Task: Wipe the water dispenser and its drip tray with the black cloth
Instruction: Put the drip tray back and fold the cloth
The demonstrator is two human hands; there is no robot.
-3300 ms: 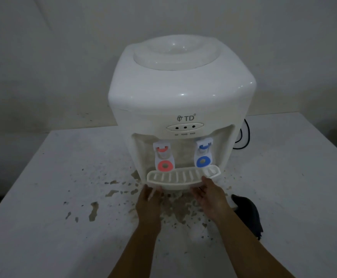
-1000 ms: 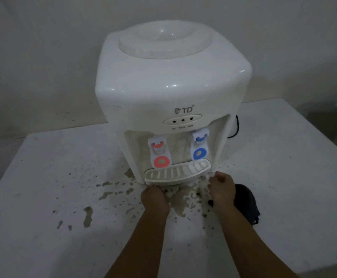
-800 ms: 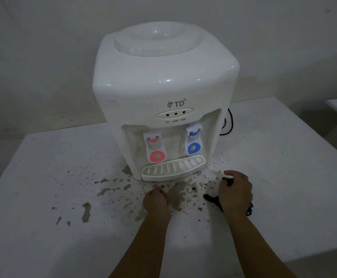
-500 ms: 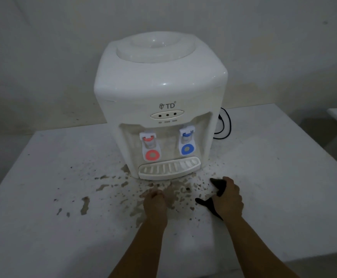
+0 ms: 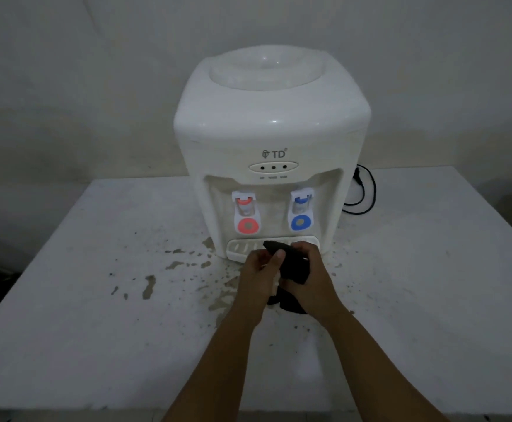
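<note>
1. Two hands meet just in front of the drip tray (image 5: 242,249), both holding the black cloth (image 5: 291,264) between them.
2. Left hand (image 5: 259,272): its fingers curl onto the cloth's upper left edge, a fingertip pressed against the dark fabric.
3. Right hand (image 5: 308,269): it wraps over the cloth from the right, fingers closed around the bunched fabric.
4. Part of the cloth rises in a point over the tray's slotted top; another part hangs down between the wrists, close to the desk (image 5: 81,330); whether it touches the surface cannot be told.
5. The white tray sits at the foot of the water dispenser (image 5: 271,126), its right half partly hidden by the hands and cloth.
6. Above the tray stand a red tap (image 5: 247,217) on the left and a blue tap (image 5: 301,214) on the right, each with a round coloured paddle.
7. Higher up, the front panel carries three small dark indicator lights (image 5: 273,167) under a "TD" logo.
8. Brown stains (image 5: 149,286) speckle the white desk in front of and to the left of the dispenser.
9. A black power cord (image 5: 366,193) loops on the desk behind the dispenser's right side, against a plain pale wall.
</note>
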